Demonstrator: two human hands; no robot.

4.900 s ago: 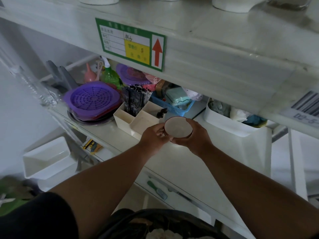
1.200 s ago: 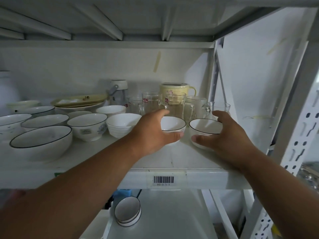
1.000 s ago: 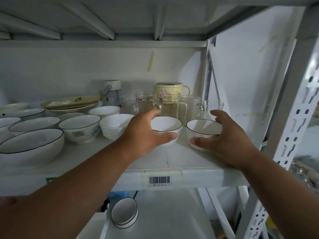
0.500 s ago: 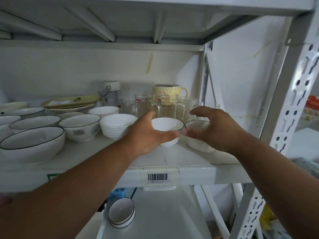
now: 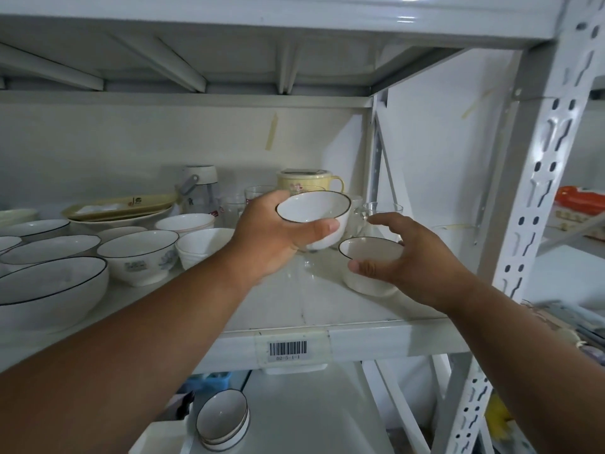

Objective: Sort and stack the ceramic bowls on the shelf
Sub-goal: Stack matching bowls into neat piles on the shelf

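Head view: near the shelf's [image 5: 360,335] front edge, the right hand [image 5: 422,267] cups the rimmed bowl [image 5: 370,253] standing there. Behind it, the left hand [image 5: 271,237], fingers wrapped round the second bowl [image 5: 314,208], has lifted it clear, ready for nesting.

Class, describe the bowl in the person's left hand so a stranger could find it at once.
Find the barcode label on the shelf edge and look straight up. The left hand grips a small white bowl with a dark rim. Unlike its neighbours, it is lifted and tilted.
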